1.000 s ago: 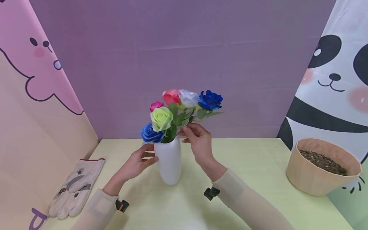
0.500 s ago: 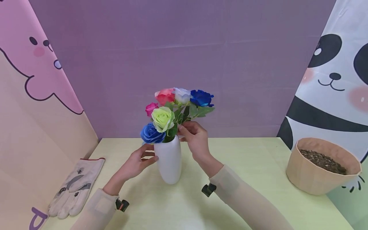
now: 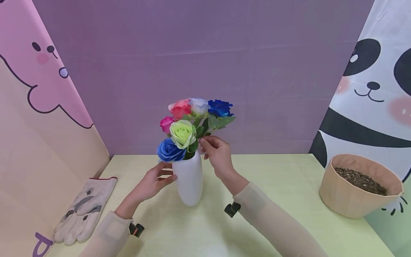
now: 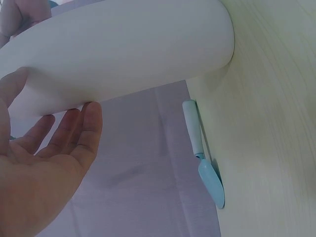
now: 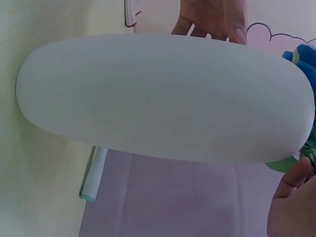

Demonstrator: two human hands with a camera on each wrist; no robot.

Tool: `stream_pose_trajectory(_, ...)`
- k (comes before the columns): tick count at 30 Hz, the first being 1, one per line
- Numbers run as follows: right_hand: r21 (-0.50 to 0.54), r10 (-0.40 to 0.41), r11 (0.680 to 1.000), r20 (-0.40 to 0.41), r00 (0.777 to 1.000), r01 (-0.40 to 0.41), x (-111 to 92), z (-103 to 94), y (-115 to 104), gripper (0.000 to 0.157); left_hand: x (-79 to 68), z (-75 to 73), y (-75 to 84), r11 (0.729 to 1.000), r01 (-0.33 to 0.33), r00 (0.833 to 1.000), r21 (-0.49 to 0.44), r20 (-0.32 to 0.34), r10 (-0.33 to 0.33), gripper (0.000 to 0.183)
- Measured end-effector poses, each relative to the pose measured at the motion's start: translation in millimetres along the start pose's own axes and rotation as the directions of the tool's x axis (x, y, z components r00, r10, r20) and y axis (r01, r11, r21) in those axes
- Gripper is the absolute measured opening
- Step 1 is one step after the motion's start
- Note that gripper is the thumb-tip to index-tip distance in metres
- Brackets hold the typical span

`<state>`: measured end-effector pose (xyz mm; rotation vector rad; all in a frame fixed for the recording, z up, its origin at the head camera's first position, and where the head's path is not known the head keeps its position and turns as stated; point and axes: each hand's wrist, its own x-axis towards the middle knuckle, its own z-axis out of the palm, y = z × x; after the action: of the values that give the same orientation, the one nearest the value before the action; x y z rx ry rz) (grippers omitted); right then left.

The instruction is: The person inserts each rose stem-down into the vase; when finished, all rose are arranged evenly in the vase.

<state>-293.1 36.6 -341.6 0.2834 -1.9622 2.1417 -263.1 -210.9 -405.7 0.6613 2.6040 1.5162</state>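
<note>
A white vase (image 3: 188, 182) stands upright on the table with several artificial roses in it. My left hand (image 3: 153, 182) holds its upper left side, thumb in front; in the left wrist view the thumb and fingertips meet the vase wall (image 4: 128, 49). My right hand (image 3: 219, 156) pinches a stem just above the rim on the right, below a dark blue rose (image 3: 220, 108). Around it are a pale white rose (image 3: 199, 106), a coral rose (image 3: 180, 109), a magenta rose (image 3: 167, 124), a light green rose (image 3: 183, 134) and a blue rose (image 3: 171, 150). The stems inside the vase are hidden.
A pair of work gloves (image 3: 84, 210) lies at the table's left. To the right stands a tan pot (image 3: 343, 198) with dark soil (image 3: 361, 181). Behind the vase, a light blue hand trowel (image 4: 211, 182) lies near the table's far edge. A purple backdrop (image 3: 205, 64) rises behind.
My right hand has moved slightly left, bringing the dark blue rose left, closer over the vase. The coral, white and magenta roses have shifted left too. The left hand and vase stay put.
</note>
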Motion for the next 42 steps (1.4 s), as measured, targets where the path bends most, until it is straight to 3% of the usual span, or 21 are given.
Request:
stream_pose_trajectory(14,-0.017,0.07,0.997,0.036,0.997,-0.069,2.1,4.1,5.6,0.021,-1.0,0.0,2.1,1.0,0.0,1.0,-0.005,0.004,0.0,0.061)
stream_pose_trajectory(24,-0.005,0.057,0.998,0.028,0.998,-0.057,3.4,3.3,2.3,0.02,-1.1,-0.7,2.3,1.0,-0.012,1.0,0.002,0.007,0.012,0.06)
stream_pose_trajectory(42,-0.075,0.154,0.987,0.153,0.976,-0.144,7.8,-0.1,6.6,0.023,-1.0,0.1,-0.4,1.0,-0.028,1.0,-0.001,0.003,0.028,0.059)
